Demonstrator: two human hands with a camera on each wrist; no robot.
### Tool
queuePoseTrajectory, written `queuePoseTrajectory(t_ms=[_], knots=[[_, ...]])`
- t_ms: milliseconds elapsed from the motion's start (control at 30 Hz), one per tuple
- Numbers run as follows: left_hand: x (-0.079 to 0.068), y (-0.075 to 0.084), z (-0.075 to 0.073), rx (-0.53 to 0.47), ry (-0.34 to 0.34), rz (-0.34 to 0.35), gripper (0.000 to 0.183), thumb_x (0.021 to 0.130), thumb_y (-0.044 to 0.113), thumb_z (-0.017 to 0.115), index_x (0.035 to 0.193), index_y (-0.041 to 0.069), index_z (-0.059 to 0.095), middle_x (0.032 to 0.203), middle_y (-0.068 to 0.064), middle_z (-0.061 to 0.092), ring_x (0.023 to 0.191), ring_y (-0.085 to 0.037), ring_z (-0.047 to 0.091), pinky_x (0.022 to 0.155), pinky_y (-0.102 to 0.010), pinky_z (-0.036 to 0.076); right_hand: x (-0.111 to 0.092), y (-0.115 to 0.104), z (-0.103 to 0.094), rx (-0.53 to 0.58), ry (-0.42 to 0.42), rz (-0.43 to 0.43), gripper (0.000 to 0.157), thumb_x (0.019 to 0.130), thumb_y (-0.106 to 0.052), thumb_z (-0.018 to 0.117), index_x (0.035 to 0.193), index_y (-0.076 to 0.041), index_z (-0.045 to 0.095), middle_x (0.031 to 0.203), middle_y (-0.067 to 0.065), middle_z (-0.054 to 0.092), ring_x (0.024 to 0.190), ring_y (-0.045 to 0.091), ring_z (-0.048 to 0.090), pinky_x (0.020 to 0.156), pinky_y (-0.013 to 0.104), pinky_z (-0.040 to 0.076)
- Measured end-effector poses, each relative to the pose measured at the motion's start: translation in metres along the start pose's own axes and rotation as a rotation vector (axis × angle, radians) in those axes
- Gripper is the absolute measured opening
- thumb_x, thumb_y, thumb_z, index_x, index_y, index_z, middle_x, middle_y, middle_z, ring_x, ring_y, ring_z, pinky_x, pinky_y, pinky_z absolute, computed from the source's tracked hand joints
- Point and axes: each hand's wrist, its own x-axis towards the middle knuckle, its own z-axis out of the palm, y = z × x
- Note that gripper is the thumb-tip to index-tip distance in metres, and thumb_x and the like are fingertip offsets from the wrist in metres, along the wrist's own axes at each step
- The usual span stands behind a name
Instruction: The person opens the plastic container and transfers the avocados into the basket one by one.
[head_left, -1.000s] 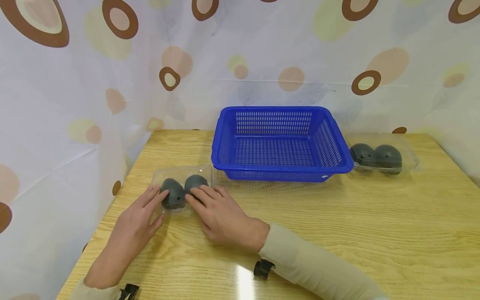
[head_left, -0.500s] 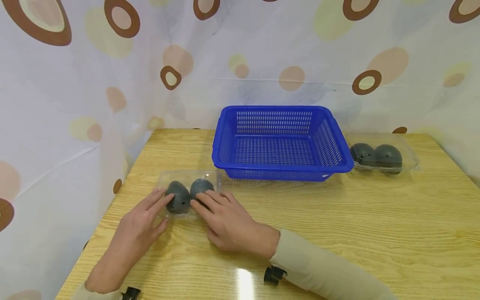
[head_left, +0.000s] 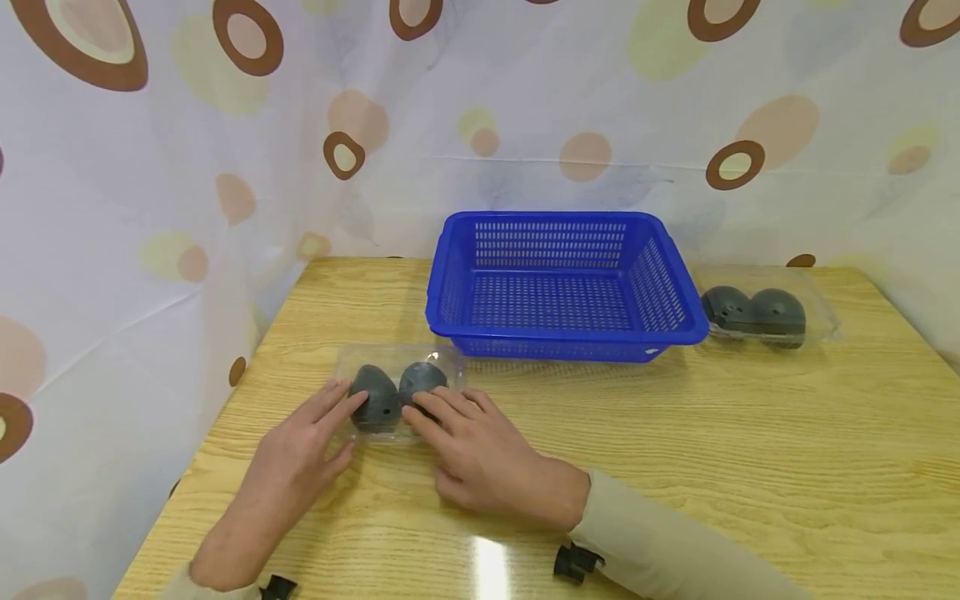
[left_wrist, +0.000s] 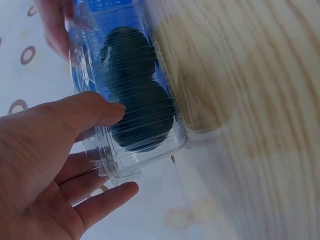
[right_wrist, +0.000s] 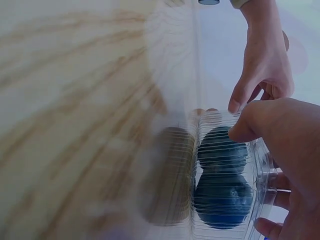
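A clear plastic clamshell box (head_left: 401,433) lies on the table in front of the blue basket's left corner. Inside sit two dark grey-green rounded pieces (head_left: 375,400), side by side; their kind is unclear. My left hand (head_left: 288,458) touches the box at its left end, fingers loosely extended on the lid and thumb at the near side. At the right end, my right hand (head_left: 495,458) lays its fingers over the lid. Its thumb (right_wrist: 242,130) touches the box's near wall in the right wrist view. The right fingers partly cover one dark piece.
The blue plastic basket (head_left: 566,337) stands at the back middle, with nothing in it. To its right lies a second clear box (head_left: 817,308) with two similar dark pieces (head_left: 777,317). A patterned curtain (head_left: 525,108) hangs behind and at the left of the wooden table (head_left: 712,458).
Both hands have slid the near clear box a little to the right and slightly toward the person. The basket and the second box have stayed in place.
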Motion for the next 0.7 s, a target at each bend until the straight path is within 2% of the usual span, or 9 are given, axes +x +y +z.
queuePoseTrajectory(t_ms=[133, 433, 700], knots=[[0.003, 0.005, 0.003, -0.004, -0.005, 0.01, 0.062, 0.068, 0.007, 0.087, 0.127, 0.008, 0.066, 0.133, -0.017, 0.063, 0.12, -0.034, 0.063, 0.076, -0.042, 0.062, -0.008, 0.004, -0.001, 0.015, -0.001, 0.014, 0.068, 0.088, -0.028, 0.061, 0.151, -0.017, 0.04, 0.153, 0.003, 0.043, 0.14, 0.023, 0.041, 0.109, 0.047, 0.043], [0.006, 0.022, 0.007, -0.002, -0.046, 0.01, 0.061, 0.071, 0.01, 0.087, 0.129, 0.01, 0.066, 0.134, -0.016, 0.063, 0.123, -0.033, 0.061, 0.081, -0.042, 0.061, -0.026, 0.009, -0.004, 0.002, 0.067, 0.012, 0.065, 0.088, -0.029, 0.063, 0.149, -0.016, 0.044, 0.15, 0.004, 0.047, 0.137, 0.023, 0.046, 0.106, 0.046, 0.046], [0.012, 0.032, 0.012, 0.009, -0.011, 0.042, 0.059, 0.07, 0.01, 0.087, 0.125, 0.009, 0.068, 0.132, -0.017, 0.064, 0.122, -0.033, 0.062, 0.082, -0.043, 0.061, -0.038, 0.014, -0.005, 0.026, 0.087, 0.048, 0.065, 0.086, -0.026, 0.063, 0.148, -0.017, 0.045, 0.149, 0.003, 0.048, 0.135, 0.021, 0.046, 0.107, 0.045, 0.044]])
